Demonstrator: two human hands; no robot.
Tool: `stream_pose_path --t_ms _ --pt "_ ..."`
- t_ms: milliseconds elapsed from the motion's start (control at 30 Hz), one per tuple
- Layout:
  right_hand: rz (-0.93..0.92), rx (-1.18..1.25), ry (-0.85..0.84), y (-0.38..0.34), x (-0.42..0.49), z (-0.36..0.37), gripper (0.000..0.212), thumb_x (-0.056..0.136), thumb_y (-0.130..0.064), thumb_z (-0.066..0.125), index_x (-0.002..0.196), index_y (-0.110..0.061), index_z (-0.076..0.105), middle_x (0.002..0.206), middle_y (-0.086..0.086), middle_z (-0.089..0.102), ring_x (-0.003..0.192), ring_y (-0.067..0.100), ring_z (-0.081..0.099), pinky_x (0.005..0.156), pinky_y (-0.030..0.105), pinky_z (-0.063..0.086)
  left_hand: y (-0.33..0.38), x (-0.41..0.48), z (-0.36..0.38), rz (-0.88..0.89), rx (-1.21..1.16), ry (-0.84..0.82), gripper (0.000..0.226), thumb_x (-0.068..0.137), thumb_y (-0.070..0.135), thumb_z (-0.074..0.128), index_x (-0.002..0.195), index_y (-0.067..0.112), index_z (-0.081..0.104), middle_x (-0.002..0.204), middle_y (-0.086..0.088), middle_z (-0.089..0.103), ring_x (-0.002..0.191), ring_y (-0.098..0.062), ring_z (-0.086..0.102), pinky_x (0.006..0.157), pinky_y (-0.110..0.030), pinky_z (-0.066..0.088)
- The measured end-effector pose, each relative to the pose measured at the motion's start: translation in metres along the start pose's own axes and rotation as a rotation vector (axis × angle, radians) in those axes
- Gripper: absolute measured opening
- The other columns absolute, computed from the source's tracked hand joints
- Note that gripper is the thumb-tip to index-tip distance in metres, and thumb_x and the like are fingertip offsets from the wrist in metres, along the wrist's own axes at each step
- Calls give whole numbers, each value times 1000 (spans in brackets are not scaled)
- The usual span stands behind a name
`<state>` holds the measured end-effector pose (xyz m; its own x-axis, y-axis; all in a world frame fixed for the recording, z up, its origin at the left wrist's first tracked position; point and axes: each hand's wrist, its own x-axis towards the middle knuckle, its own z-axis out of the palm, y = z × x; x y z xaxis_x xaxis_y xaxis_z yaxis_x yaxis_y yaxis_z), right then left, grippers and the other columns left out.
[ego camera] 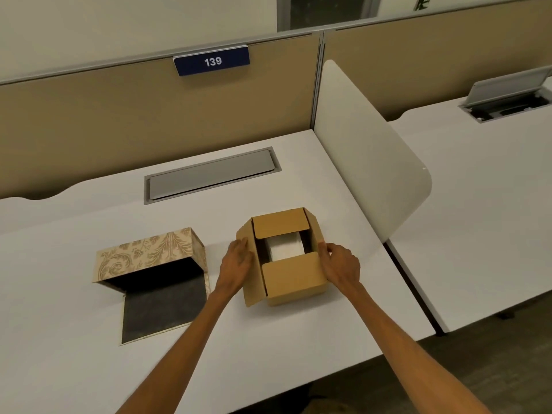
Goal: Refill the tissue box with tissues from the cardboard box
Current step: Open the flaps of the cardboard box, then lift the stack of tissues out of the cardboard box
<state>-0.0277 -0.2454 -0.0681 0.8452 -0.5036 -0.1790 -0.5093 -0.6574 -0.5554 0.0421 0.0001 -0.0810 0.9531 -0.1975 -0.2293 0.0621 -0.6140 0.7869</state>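
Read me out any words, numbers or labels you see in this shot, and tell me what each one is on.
"139": white digits on the blue sign clipped to the top of the tan partition.
Cardboard box: no print visible.
Tissue box: floral pattern only, no text.

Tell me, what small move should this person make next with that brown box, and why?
Probably fold the two inner flaps outward. The left hand and right hand rest on the sides of the brown cardboard box, whose near and far flaps partly cover the white tissue stack. The patterned beige tissue box already lies open beside it.
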Motion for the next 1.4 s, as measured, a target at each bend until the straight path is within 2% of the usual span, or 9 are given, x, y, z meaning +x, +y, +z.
stream_pose_path --t_ms 233,433,600,700,833,967,1133,1200,1400 --pt "7 12 44 -8 6 -11 50 92 -42 43 62 -6 57 61 5 61 61 26 60 67 38 49 6 3 -2 49 141 93 65 93 52 53 143 13 40 151 -9 40 136 -29 44 113 -50 36" --pt "-344 -110 350 -21 -2 -15 23 86 -30 57 97 -15 70 100 2 71 99 21 63 96 39 35 31 29 -15 230 511 137 77 82 64 60 142 18 41 154 -8 37 150 -28 18 120 -57 -2" --pt "-444 -140 96 -23 -11 -3 26 90 -38 55 94 -21 74 98 -4 73 104 13 60 99 34 33 47 50 -21 254 457 51 63 82 62 63 125 17 59 131 -6 63 123 -25 56 114 -52 26" --pt "-460 -112 109 -18 -17 -1 23 91 -31 56 87 -20 76 94 -2 74 104 15 59 98 35 33 48 53 -25 379 480 12 54 88 60 56 122 18 62 125 -4 67 112 -23 62 100 -43 45" --pt "-450 -44 98 -27 -23 -16 28 95 -32 51 87 -18 75 80 -2 74 79 14 64 97 34 39 50 61 -31 427 448 65 47 96 56 44 116 18 65 113 -3 71 101 -21 65 86 -33 49" --pt "-478 86 42 -31 -41 -37 34 96 -35 52 81 -14 74 69 -1 72 62 10 63 74 30 52 65 77 -33 411 383 232 45 101 49 37 103 16 68 95 -4 75 87 -21 69 73 -24 41" --pt "-517 65 -20 -13 -77 -45 39 95 -41 52 67 -19 67 58 -7 63 53 6 55 52 20 45 84 97 -31 347 301 356 28 101 32 49 119 14 61 124 -8 64 112 -24 61 88 -35 48" --pt "-525 21 -18 -2 -91 -39 30 93 -41 54 75 -22 70 68 -9 67 61 2 54 58 12 41 85 101 -30 403 321 366 24 98 22 56 118 12 61 129 -12 57 115 -28 57 90 -40 51" --pt "-595 -108 3 25 -108 -16 23 90 -33 61 108 -22 69 112 -5 69 104 12 62 94 29 46 63 102 -16 415 481 98 42 103 22 45 143 11 47 155 -11 37 145 -30 30 120 -44 27"
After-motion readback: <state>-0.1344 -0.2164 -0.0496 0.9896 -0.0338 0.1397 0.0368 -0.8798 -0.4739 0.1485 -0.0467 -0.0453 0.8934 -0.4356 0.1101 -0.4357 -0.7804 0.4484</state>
